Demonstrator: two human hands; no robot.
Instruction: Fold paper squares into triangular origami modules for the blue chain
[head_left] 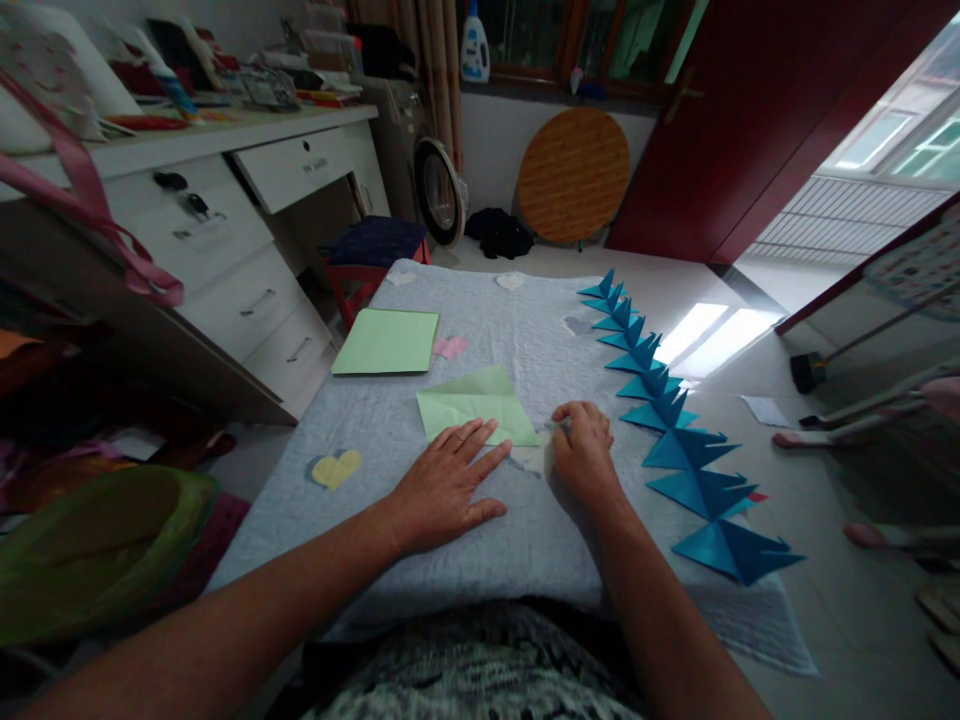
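Note:
A creased sheet of light green paper (480,395), partly folded, lies on the cloth-covered table (405,590). My left hand (457,480) rests flat on its near edge with the fingers spread, hiding part of that edge. Just off the sheet's right corner, my right hand (585,450) sits on the cloth with its fingers curled in; whether anything is between them is hidden. Beyond my left hand is a neat stack of green paper squares (390,342). Down the table's right side runs a row of several blue folded paper cranes (675,400).
White drawers (262,300) and a cluttered desk stand to the left, beside a dark stool (375,245). A front-loading washing machine (439,190) has its door ajar. A round wooden board (576,175) leans on the far wall near a red door (720,130).

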